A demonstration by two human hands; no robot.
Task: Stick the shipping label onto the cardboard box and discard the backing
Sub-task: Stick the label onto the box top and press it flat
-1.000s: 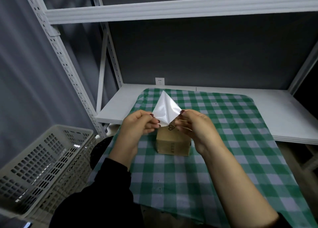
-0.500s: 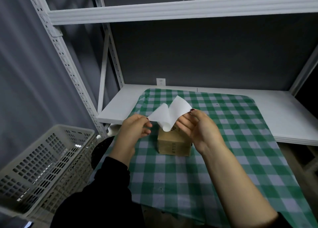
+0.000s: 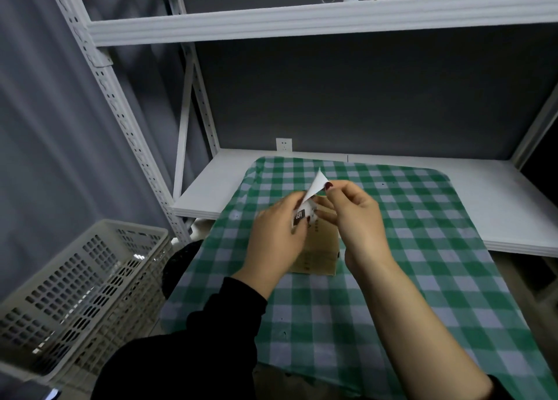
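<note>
Both hands meet over the cardboard box (image 3: 317,250), which sits on the green checked cloth (image 3: 422,248) near the frame's centre. The left hand (image 3: 276,233) pinches the printed shipping label (image 3: 302,215), fingers closed on it, just above the box's top edge at 11 o'clock of the box. The right hand (image 3: 356,215) grips the white backing (image 3: 316,185) between thumb and forefinger, its corner pointing up toward 12 o'clock. A pale slotted basket (image 3: 75,294) stands well apart at 8 o'clock
</note>
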